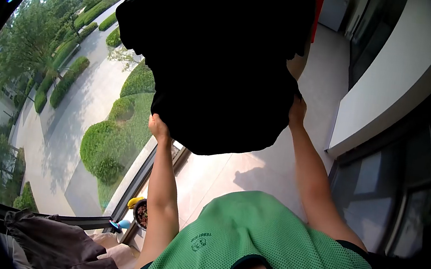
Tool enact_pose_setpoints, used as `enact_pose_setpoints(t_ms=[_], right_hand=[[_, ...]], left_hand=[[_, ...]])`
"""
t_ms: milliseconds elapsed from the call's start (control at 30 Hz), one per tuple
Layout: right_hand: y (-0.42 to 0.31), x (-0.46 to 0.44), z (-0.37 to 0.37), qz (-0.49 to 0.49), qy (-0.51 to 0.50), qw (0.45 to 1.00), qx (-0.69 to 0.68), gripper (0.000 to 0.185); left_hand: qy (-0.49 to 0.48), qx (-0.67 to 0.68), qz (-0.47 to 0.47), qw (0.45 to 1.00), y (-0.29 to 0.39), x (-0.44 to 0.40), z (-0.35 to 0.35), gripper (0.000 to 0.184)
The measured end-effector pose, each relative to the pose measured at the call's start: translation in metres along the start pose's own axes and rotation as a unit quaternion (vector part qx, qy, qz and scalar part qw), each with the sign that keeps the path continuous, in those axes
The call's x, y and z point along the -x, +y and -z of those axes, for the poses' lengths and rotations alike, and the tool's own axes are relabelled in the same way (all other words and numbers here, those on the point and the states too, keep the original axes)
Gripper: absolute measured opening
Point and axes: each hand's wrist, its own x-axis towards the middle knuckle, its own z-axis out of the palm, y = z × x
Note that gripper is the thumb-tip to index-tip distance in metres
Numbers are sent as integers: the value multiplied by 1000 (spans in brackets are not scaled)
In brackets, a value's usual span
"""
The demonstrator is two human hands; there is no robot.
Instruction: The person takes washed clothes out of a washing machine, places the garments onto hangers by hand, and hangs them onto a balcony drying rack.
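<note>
A large solid-black shape (222,71), which looks like a dark garment, fills the upper middle of the head view. My left hand (160,128) is closed on its lower left edge. On the right edge, my right hand (297,112) is closed on it too. Both arms reach forward, and the black thing spreads between the two hands. Its folds and details cannot be made out. My fingers are partly hidden behind it.
A window on the left shows bushes (107,149) and paving outside. Dark grey clothing (54,246) lies at the lower left, near a plant pot (141,214) on the floor. A white wall ledge (391,85) stands at the right. Something red (318,13) shows behind the black shape.
</note>
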Motion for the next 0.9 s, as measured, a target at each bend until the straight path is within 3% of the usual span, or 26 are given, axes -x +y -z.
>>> enact_pose_setpoints(t_ms=[100, 233, 300, 333, 367, 400, 433, 500, 533, 567, 633, 700, 767, 867, 900], right_hand=[[-4, -9, 19, 17, 16, 994, 106, 42], [10, -28, 35, 21, 22, 993, 110, 41], [10, -33, 38, 53, 25, 984, 167, 41], [4, -31, 40, 21, 13, 980, 196, 41], [-2, -28, 42, 20, 12, 980, 196, 41], [-8, -22, 42, -17, -59, 989, 137, 40], [-11, -14, 41, -54, -127, 987, 77, 40], [-15, -1, 45, -56, -232, 964, 116, 38], [-4, 1, 46, -101, -259, 949, 149, 37], [9, 1, 46, -145, -286, 930, 181, 36], [21, 34, 46, -159, -337, 924, 87, 35], [61, 43, 53, -157, -410, 874, 207, 36], [90, 53, 54, -206, -302, 916, 165, 36], [117, 43, 57, -235, -140, 962, -16, 39], [103, 43, 55, -226, -81, 965, -109, 23]], left_hand=[[1, -41, -44, 998, 0, -23, 15, 27], [-2, -20, -65, 998, 2, -27, 21, 26], [-33, -34, -19, 999, 4, -25, 21, 25], [-33, -35, -18, 999, -6, -27, 21, 25], [-111, 31, 21, 993, -23, -31, 21, 24], [-188, 97, 59, 975, -32, -33, 21, 24], [-189, 97, 60, 975, -14, -24, 21, 24], [-275, 86, 139, 947, 14, 10, 13, 29], [-288, 87, 133, 944, 8, 20, 12, 38], [-301, 46, 148, 941, -1, 31, 12, 36], [-345, -85, 138, 925, -6, 57, 7, 33], [-375, -72, 202, 902, -37, 76, 12, 27], [-314, -73, 237, 916, -63, 87, 17, 18], [-178, 112, 295, 932, -68, 84, 28, 24], [-141, 125, 287, 939, -69, 76, 27, 28]])
